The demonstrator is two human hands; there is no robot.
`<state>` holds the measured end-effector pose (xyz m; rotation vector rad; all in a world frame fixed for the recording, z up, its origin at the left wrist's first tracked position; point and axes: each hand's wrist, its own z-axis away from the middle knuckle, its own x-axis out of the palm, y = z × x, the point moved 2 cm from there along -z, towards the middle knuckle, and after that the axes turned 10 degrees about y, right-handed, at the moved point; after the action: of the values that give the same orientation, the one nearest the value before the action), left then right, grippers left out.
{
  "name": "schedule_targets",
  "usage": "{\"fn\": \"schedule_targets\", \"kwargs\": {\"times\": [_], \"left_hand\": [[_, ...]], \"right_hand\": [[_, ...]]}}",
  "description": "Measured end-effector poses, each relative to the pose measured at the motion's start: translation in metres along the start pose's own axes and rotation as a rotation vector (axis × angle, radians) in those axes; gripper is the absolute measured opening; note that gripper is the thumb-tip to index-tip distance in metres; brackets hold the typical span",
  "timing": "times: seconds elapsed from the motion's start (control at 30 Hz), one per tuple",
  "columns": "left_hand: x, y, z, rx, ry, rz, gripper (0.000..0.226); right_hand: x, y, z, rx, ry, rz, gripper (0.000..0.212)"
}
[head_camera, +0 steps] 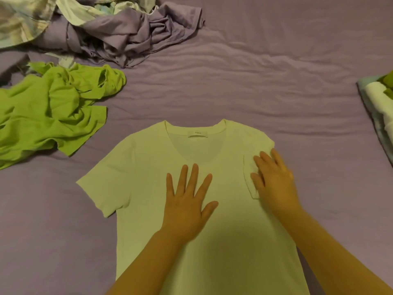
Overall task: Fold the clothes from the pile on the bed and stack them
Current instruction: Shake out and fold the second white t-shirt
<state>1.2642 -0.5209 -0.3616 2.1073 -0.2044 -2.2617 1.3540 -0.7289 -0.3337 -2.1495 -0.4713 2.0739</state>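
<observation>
1. Head view: white T-shirt (161, 188), flat, face-up on the bed (276, 81), near edge.
2. Left hand (187, 201) and right hand (274, 179): fingers straight, pressing the chest; nothing gripped.
3. Handling, judged: light, limp, wrinkles easily; pinch at shoulder seam and hem.

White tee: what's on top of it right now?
Both hands lie flat on the white tee: left hand mid-chest, right hand over the folded-in right sleeve. The fabric beneath them is hidden.
</observation>
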Motion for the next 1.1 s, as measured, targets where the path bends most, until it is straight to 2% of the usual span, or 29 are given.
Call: {"fn": "schedule_targets", "kwargs": {"times": [0.07,0.17,0.23,0.3,0.37,0.43,0.63,0.73,0.8,0.9,0.97,1.03,1.07,1.1], "left_hand": [[-0.001,0.0,0.0,-0.01,-0.002,0.008,0.066],[-0.019,0.013,-0.022,-0.037,0.061,0.132,0.06],[-0.028,0.03,-0.054,-0.02,0.087,0.239,0.049],[-0.033,0.051,-0.089,0.035,0.068,0.252,0.045],[-0.037,0.07,-0.113,0.056,0.037,0.229,0.046],[-0.035,0.082,-0.126,0.002,0.007,0.231,0.049],[-0.024,0.088,-0.129,-0.114,-0.048,0.251,0.048],[-0.024,0.079,-0.125,-0.155,0.065,0.372,0.031],[-0.027,0.067,-0.121,-0.265,0.178,0.487,0.017],[-0.027,0.054,-0.116,-0.348,0.235,0.406,0.019],[-0.026,0.052,-0.113,-0.333,0.26,0.383,0.017],[-0.027,0.053,-0.107,-0.28,0.268,0.408,0.018],[-0.027,0.053,-0.103,-0.236,0.255,0.38,0.023],[-0.026,0.051,-0.096,-0.192,0.23,0.327,0.031]], "right_hand": [[0.012,0.007,0.0,-0.003,-0.121,0.087,0.051],[0.011,0.019,0.0,0.023,-0.107,-0.035,0.056],[0.007,0.027,-0.008,-0.007,-0.078,-0.079,0.049],[0.004,0.034,-0.022,-0.047,-0.084,-0.058,0.043],[0.0,0.037,-0.035,-0.001,-0.108,-0.135,0.039],[-0.003,0.042,-0.046,0.042,-0.14,-0.249,0.036],[-0.01,0.06,-0.06,0.005,-0.196,-0.348,0.027],[-0.014,0.063,-0.067,0.062,-0.185,-0.434,0.009],[-0.017,0.059,-0.071,0.098,-0.139,-0.489,0.01],[-0.012,0.051,-0.062,0.154,0.005,-0.36,0.01],[-0.006,0.04,-0.039,0.16,0.081,-0.302,0.033],[-0.003,0.027,-0.015,0.103,0.198,-0.224,0.04],[0.0,0.021,-0.006,0.038,0.214,-0.143,0.041],[0.005,0.016,0.001,-0.031,0.158,-0.043,0.047]]}}
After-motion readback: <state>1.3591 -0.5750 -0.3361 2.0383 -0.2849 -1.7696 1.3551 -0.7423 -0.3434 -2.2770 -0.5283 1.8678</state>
